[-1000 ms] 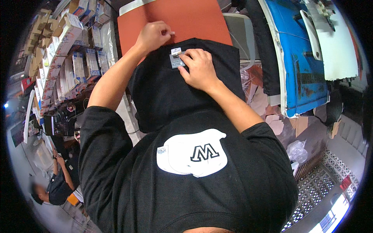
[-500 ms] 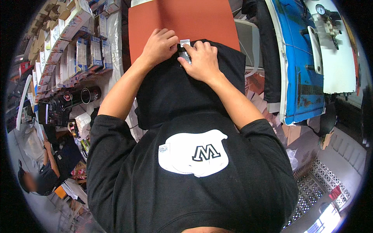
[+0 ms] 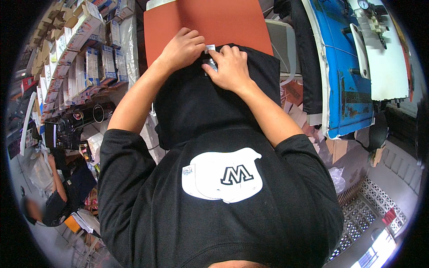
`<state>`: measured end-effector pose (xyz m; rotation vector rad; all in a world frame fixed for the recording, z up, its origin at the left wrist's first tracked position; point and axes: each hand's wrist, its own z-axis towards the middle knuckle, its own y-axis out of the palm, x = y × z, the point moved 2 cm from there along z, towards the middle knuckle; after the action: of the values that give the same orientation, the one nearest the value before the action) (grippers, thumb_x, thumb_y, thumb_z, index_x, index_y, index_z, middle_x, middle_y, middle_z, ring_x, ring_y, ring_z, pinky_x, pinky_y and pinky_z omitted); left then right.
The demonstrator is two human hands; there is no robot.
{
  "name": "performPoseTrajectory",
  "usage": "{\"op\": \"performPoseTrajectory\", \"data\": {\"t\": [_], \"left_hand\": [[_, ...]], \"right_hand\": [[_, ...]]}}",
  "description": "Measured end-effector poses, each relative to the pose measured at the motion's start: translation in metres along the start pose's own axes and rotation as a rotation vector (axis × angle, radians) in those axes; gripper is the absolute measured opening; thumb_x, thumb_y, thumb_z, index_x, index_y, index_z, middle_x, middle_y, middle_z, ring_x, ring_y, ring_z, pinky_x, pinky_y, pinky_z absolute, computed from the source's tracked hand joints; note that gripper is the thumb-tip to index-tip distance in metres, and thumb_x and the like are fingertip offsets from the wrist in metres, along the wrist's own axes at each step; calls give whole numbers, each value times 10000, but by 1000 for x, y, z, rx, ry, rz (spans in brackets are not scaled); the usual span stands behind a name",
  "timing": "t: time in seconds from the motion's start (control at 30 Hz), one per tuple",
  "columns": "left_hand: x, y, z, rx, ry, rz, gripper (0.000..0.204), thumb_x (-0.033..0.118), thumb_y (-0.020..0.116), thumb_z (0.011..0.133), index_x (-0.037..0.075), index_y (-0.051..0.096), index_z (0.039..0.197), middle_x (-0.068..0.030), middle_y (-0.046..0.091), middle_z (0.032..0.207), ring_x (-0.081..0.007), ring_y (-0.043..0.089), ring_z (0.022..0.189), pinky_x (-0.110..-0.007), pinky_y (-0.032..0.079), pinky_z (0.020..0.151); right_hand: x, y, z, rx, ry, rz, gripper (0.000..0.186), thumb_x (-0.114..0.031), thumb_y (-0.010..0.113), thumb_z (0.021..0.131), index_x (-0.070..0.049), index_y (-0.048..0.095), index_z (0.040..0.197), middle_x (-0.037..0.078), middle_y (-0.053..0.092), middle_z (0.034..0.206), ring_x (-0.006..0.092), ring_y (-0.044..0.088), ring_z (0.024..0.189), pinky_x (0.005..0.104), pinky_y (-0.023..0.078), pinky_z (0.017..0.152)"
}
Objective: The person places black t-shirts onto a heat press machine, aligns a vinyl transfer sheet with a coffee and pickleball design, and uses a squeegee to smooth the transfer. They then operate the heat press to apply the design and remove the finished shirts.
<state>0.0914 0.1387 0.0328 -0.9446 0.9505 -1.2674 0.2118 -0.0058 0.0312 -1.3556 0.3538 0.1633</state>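
A black garment (image 3: 201,102) lies spread over a rust-red board (image 3: 208,22), its far edge reaching partway up the board. Near that far edge, a small white tag (image 3: 210,48) sticks up, and a small glossy patch (image 3: 212,64) lies just below it. On the left, my left hand (image 3: 184,50) is closed with fingers curled beside the tag; what its fingertips hold is hidden. My right hand (image 3: 230,68) rests on the garment, fingers spread, with the index finger at the tag and the thumb by the glossy patch.
Shelves of cardboard boxes (image 3: 85,58) stand at the left. A blue metal machine (image 3: 344,85) with a pressure gauge (image 3: 363,5) occupies the right. Dark cloth (image 3: 308,62) hangs between it and the board. At the lower left another person (image 3: 56,192) is at work.
My left hand has risen slightly away from the garment's far edge. My right hand stays over the tag and the glossy patch, shifting only slightly. The whole view has tilted a little.
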Motion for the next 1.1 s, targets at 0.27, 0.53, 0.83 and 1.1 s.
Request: {"op": "performPoseTrajectory", "data": {"t": [0.27,0.53,0.83,1.1], "left_hand": [[-7,-1,-11,-73,28,-143,275,84,658,704,113,722,970,-7,672,1077,-221,599,1074,-411,445,959],[33,-27,-31,84,-360,-273,123,66,671,788,81,675,910,-72,662,1103,-279,590,1110,-449,391,1004],[74,-18,-64,-66,-542,-321,285,291,734,824,29,697,717,-115,540,1411,-305,394,1400,-571,203,1182],[72,-16,-52,-61,-512,-359,584,211,779,740,110,553,1269,-60,442,1501,-306,375,1403,-655,135,1169]], "right_hand": [[2,0,2,-22,12,38,490,-484,676,826,-146,695,1180,118,619,1016,299,555,1005,459,397,836],[9,-18,-7,230,-72,149,348,-294,687,801,-103,690,1092,96,639,961,293,592,948,455,412,828],[37,-6,-42,127,-104,126,132,-130,644,754,-6,610,786,219,574,1279,399,491,1283,525,402,1011],[28,-6,-42,223,-122,165,161,-94,638,708,-22,612,849,182,592,1245,372,527,1227,516,396,1004]]}}
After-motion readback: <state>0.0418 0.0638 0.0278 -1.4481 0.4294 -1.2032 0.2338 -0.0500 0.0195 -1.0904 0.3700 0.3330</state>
